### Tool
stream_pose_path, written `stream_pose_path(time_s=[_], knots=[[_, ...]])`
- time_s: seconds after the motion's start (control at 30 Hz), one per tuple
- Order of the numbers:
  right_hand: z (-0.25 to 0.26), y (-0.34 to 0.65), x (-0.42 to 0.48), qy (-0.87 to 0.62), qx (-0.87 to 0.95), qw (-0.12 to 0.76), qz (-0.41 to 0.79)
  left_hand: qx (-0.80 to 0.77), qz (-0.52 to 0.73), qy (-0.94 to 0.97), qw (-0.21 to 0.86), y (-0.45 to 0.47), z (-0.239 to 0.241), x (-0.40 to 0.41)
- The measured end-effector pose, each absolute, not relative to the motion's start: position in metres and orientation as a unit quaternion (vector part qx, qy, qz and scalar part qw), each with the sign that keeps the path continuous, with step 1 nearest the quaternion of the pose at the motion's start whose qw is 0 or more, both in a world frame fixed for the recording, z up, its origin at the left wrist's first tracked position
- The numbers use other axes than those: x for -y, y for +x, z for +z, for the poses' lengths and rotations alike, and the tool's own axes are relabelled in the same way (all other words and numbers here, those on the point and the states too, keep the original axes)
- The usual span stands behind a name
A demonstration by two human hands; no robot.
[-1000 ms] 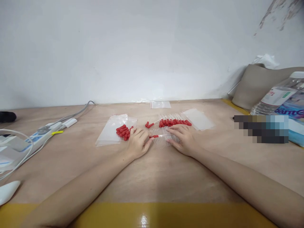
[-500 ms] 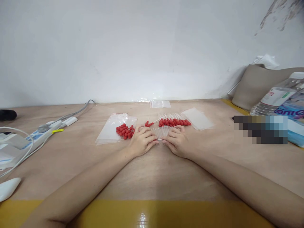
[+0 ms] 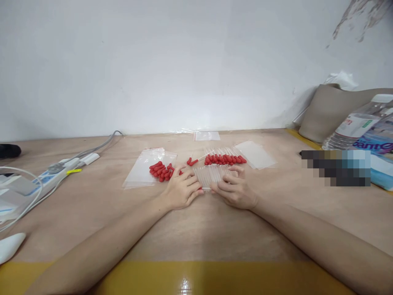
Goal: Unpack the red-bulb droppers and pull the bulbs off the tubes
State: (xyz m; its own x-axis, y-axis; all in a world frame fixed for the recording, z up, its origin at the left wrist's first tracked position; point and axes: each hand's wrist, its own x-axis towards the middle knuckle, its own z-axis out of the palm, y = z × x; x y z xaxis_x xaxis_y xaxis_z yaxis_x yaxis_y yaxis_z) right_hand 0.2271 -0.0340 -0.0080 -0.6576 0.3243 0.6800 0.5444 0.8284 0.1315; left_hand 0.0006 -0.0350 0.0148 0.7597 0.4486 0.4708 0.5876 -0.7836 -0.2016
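Observation:
My left hand (image 3: pixel 181 189) and my right hand (image 3: pixel 236 188) meet at the middle of the wooden table (image 3: pixel 196 229), fingertips pinching one clear glass dropper tube with a red bulb (image 3: pixel 206 189) between them. Just beyond my fingers lies a row of bare clear tubes (image 3: pixel 211 174). A heap of loose red rubber bulbs (image 3: pixel 161 170) sits by my left hand on a clear plastic bag (image 3: pixel 144 170). Farther back, a row of finished droppers with red bulbs (image 3: pixel 225 159) lies in line.
A white power strip with grey cable (image 3: pixel 55 172) lies at the left. More clear bags (image 3: pixel 256 154) lie at the back right. Water bottles (image 3: pixel 359 127) and a beige pouch (image 3: pixel 334 108) stand at the right. Yellow tape (image 3: pixel 196 278) edges the table front.
Both hands drew together and slightly toward me. The dropper that my left hand held out to the right is now pinched between both hands' fingertips.

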Motion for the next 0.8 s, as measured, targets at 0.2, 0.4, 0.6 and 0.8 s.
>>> stream_pose_path(time_s=[0.2, 0.4, 0.6, 0.8], knots=[[-0.015, 0.237, 0.033, -0.244, 0.914, 0.307, -0.109, 0.271, -0.208, -0.926, 0.161, -0.002, 0.013, 0.038], [-0.015, 0.244, 0.030, -0.247, 0.900, 0.348, -0.094, 0.352, -0.248, -0.894, 0.126, -0.018, 0.018, 0.034], [-0.002, 0.224, 0.033, -0.353, 0.830, 0.430, -0.044, 0.518, -0.336, -0.786, 0.024, -0.039, 0.046, 0.006], [0.009, 0.207, 0.019, -0.379, 0.842, 0.376, -0.077, 0.627, -0.308, -0.715, -0.025, -0.068, 0.059, -0.030]])
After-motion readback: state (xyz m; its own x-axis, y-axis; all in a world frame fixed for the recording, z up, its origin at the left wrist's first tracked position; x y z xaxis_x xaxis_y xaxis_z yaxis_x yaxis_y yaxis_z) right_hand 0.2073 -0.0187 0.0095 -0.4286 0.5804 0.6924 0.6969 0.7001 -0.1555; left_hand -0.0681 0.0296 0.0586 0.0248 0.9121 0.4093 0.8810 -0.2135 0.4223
